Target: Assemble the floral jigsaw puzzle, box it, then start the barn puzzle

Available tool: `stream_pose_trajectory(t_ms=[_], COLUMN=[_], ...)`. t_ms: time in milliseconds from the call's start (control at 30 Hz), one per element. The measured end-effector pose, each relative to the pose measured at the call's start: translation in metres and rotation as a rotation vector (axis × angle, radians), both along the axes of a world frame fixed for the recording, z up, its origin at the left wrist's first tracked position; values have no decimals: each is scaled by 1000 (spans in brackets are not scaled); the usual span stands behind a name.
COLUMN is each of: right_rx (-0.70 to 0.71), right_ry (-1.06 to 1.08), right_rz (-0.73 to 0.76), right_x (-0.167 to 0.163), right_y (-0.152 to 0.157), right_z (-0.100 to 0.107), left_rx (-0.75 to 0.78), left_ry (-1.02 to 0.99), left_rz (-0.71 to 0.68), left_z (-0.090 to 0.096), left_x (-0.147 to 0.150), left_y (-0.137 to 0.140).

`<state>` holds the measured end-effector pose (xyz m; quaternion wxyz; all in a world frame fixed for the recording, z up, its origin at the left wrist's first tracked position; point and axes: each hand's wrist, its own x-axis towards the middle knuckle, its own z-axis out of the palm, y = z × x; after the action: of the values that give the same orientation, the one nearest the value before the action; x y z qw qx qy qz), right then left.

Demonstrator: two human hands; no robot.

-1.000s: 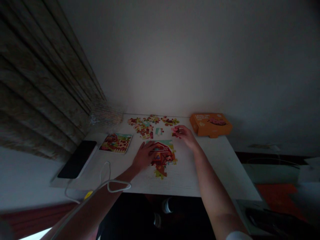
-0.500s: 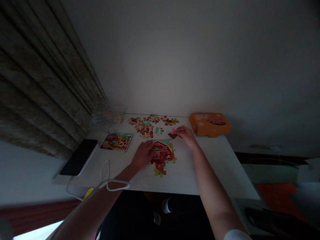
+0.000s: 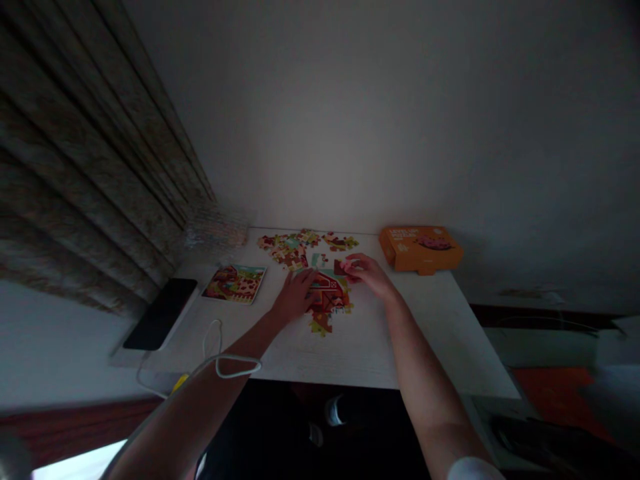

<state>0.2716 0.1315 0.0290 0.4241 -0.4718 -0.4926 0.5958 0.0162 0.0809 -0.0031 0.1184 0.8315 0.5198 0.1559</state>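
Observation:
A partly joined jigsaw puzzle [image 3: 326, 301] with a red barn lies on the white table. My left hand [image 3: 296, 293] rests on its left part with the fingers stretched out, covering some of the barn. Just beyond the upper right of the joined part, my right hand [image 3: 367, 272] pinches a pink and brown puzzle piece [image 3: 341, 268]. The fingers hide part of that piece. Farther back, a pale green piece [image 3: 319, 260] lies near the joined part. Several loose puzzle pieces [image 3: 287, 250] are heaped at the back left, and others [image 3: 340, 241] lie to their right.
An orange puzzle box [image 3: 423, 248] stands at the back right. A picture card [image 3: 235, 284] of the farm scene and a dark phone [image 3: 161, 315] lie on the left. A white cable [image 3: 237, 370] passes over my left forearm. Clear plastic wrap [image 3: 215, 230] sits by the curtain [image 3: 100, 153].
My left hand and the joined puzzle have shifted away from me, the hand also slightly right. The piece in my right hand has turned and lies flatter, near the puzzle's upper right.

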Motion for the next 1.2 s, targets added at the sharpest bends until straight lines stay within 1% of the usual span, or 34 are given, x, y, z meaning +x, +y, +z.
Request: stream_pose_trajectory(t_ms=[100, 167, 300, 400, 467, 500, 567, 633, 700, 800, 900, 1067, 1200], right_rx=[3, 9, -3, -4, 28, 70, 209, 372, 469, 490, 483, 491, 503], right_ry=[-32, -50, -25, -47, -125, -189, -372, -594, -796, -968, -1028, -1070, -1122], right_rz=[40, 64, 125, 229, 280, 270, 199, 148, 193, 300, 323, 289, 256], right_x=[-3, -4, -5, -5, -6, -7, -9, -12, -14, -17, -20, -23, -22], right_y=[0, 0, -3, -3, -1, 0, 2, 3, 2, -1, -2, -2, -5], right_z=[0, 0, 2, -1, -6, -8, -13, -17, -20, -25, -29, -28, -23], left_rx=[68, 111, 130, 132, 145, 155, 170, 161, 128, 79, 83, 71, 103], left_ry=[-139, -183, -187, -177, -171, -172, -183, -189, -168, -131, -115, -53, -51], left_rz=[-26, -53, -84, -87, -114, -124, -125, -123, -155, -208, -243, -304, -301], left_z=[10, 17, 23, 24, 24, 23, 20, 15, 9, 1, -3, 2, 7], left_x=[12, 21, 35, 34, 28, 22, 6, -15, -38, -65, -77, -70, -64], left_y=[5, 7, 9, 7, 0, -5, -22, -44, -68, -97, -111, -114, -116])
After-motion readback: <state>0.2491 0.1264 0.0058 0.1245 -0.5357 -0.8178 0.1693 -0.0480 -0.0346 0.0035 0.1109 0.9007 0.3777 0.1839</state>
